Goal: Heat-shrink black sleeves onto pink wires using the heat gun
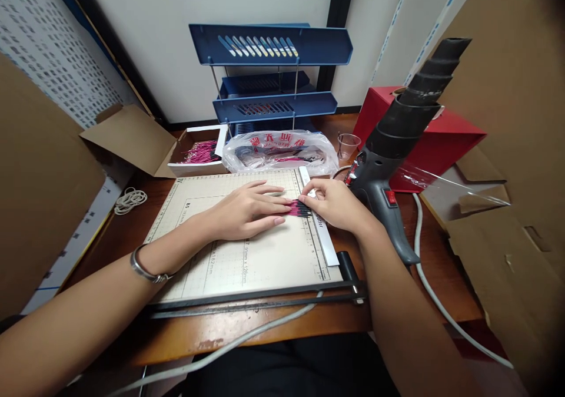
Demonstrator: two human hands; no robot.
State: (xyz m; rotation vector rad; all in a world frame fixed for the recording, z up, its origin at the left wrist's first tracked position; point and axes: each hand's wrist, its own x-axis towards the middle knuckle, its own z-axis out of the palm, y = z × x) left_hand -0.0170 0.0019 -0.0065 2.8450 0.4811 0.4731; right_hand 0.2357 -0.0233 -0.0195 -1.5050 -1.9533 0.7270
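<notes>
A row of thin pink wires with black ends (pixel 301 208) lies side by side on the cream board of a paper cutter (pixel 212 202). My left hand (pixel 247 208) rests palm down on the board with its fingers stretched out, the fingertips over the pink part of the wires. At their black ends, beside the cutter's white edge strip (pixel 325 247), is my right hand (pixel 329 202). Its thumb and forefinger are pinched together at the uppermost wires. What lies under my left palm is hidden.
A hot air gun (pixel 388 144) stands nozzle-up at right, before a red box (pixel 454 126). Behind the cutter are an open carton of pink wires (pixel 198 152), a plastic bag (pixel 282 149), a clear cup (pixel 348 145) and blue trays (pixel 269 46). A grey cable (pixel 247 332) crosses the front edge.
</notes>
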